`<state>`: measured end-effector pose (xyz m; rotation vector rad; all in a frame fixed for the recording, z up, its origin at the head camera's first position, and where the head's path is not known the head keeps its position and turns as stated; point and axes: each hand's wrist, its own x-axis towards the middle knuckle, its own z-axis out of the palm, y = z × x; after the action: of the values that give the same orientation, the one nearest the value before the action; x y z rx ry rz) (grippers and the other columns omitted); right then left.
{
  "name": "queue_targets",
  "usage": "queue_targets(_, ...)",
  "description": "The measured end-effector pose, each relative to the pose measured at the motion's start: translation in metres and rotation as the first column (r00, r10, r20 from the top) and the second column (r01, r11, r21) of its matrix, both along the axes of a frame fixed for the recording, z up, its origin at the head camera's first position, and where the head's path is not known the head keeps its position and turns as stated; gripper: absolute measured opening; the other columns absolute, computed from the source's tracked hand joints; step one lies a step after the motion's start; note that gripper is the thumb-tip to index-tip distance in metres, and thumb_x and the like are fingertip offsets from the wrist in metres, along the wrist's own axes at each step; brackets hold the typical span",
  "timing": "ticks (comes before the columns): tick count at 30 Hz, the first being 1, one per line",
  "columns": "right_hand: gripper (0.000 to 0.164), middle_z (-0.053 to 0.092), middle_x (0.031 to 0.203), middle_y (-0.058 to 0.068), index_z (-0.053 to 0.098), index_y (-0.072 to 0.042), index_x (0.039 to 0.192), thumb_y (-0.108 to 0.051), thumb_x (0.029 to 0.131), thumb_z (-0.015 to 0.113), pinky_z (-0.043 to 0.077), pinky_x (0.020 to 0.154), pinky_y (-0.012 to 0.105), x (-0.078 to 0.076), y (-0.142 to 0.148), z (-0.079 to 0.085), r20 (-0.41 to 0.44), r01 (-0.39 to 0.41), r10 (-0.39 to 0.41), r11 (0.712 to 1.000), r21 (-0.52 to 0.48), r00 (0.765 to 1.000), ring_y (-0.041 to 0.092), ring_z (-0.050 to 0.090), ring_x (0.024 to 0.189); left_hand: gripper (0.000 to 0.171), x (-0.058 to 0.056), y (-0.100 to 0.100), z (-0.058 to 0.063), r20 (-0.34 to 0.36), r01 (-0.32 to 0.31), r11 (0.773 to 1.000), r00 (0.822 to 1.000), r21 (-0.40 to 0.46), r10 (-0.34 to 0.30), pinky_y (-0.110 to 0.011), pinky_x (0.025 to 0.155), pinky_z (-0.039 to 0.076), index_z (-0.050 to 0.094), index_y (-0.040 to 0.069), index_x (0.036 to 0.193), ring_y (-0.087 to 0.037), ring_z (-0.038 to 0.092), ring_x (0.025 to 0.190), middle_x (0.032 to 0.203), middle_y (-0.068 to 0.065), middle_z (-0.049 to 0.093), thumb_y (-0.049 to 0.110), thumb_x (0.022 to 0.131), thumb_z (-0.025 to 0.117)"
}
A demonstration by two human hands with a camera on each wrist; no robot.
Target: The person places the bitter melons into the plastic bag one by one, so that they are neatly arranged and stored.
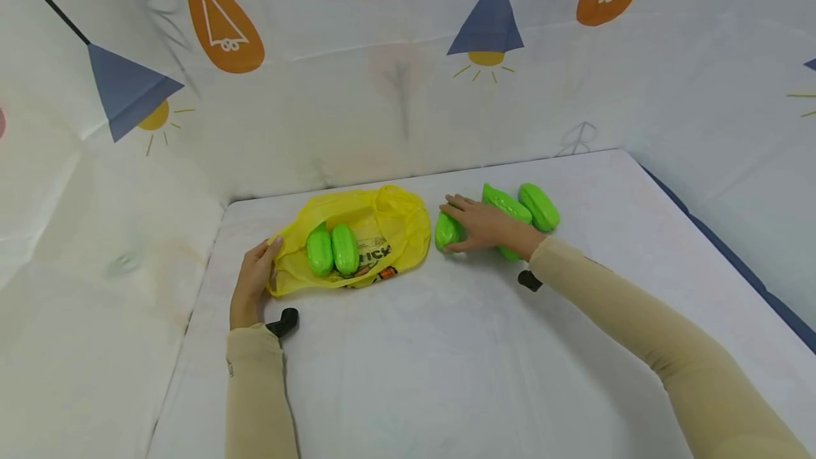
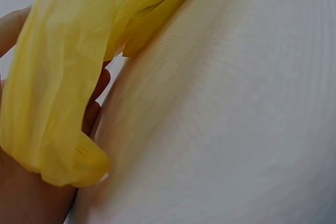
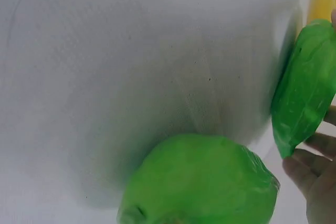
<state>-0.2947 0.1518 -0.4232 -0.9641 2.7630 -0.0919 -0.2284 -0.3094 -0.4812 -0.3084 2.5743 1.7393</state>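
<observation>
On a table (image 1: 408, 374), two packets (image 1: 345, 249) lie inside a bag (image 1: 403, 222) at a person's left hand (image 1: 253, 276); just right, a third packet (image 1: 447, 231) sits under the right hand (image 1: 487, 226), other packets (image 1: 538, 207) farther right.

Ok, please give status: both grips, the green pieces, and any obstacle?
Left grip holds yellow bag at edge. Right grip holds green piece beside bag. Two more pieces lie inside. No obstacle visible between piece and bag.
</observation>
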Motion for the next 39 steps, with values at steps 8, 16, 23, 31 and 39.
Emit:
queue_targets(8,0.095,0.011,0.161,0.022,0.025,-0.017,0.156,-0.061,0.083,0.068,0.035,0.109,0.057,0.001,0.001,-0.003,0.036,0.035,-0.034,0.999,-0.024,0.999,0.048,0.035,0.138,0.053,0.002,0.002,0.004,-0.003,-0.001,1.0,1.0,-0.017,0.0,-0.022,0.064,0.043,0.058,0.002,0.105,-0.006,0.048,0.074,0.08,0.008,0.048,0.054,0.098,0.048)
queue_targets(16,0.1,0.007,0.163,0.018,0.019,-0.013,0.157,-0.062,0.084,0.066,0.03,0.113,0.055,0.001,0.002,-0.006,0.075,0.025,-0.02,0.998,-0.054,0.997,0.042,0.029,0.143,0.052,0.002,0.002,0.002,0.007,-0.008,1.0,1.0,-0.029,0.008,-0.023,0.06,0.041,0.055,0.005,0.096,-0.008,0.045,0.068,0.072,0.007,0.043,0.057,0.098,0.048)
queue_targets(23,0.104,0.01,0.163,0.017,0.017,-0.005,0.155,-0.06,0.084,0.068,0.029,0.115,0.051,-0.002,0.001,-0.009,0.078,0.024,-0.018,0.997,-0.073,0.997,0.038,0.027,0.145,0.049,0.005,0.002,0.0,-0.016,-0.011,1.0,1.0,-0.007,0.011,-0.023,0.06,0.041,0.057,0.007,0.1,-0.007,0.045,0.068,0.07,0.007,0.04,0.055,0.098,0.049)
queue_targets(31,0.104,0.013,0.162,0.019,0.021,-0.002,0.154,-0.057,0.082,0.072,0.028,0.116,0.05,-0.002,0.002,-0.008,0.059,0.022,-0.017,0.995,-0.098,0.998,0.038,0.026,0.146,0.052,0.003,0.003,0.0,-0.014,-0.006,1.0,1.0,-0.013,0.005,-0.023,0.063,0.04,0.055,0.004,0.099,-0.008,0.045,0.074,0.078,0.004,0.042,0.056,0.098,0.048)
queue_targets(39,0.101,0.014,0.161,0.02,0.021,-0.001,0.153,-0.051,0.083,0.073,0.029,0.115,0.052,-0.011,0.001,0.004,0.017,0.008,-0.006,0.988,-0.153,1.0,0.039,0.027,0.144,0.045,0.002,0.003,0.001,-0.016,-0.016,1.0,1.0,0.001,0.016,-0.024,0.056,0.039,0.052,0.011,0.083,-0.008,0.042,0.063,0.067,0.007,0.038,0.053,0.098,0.05)
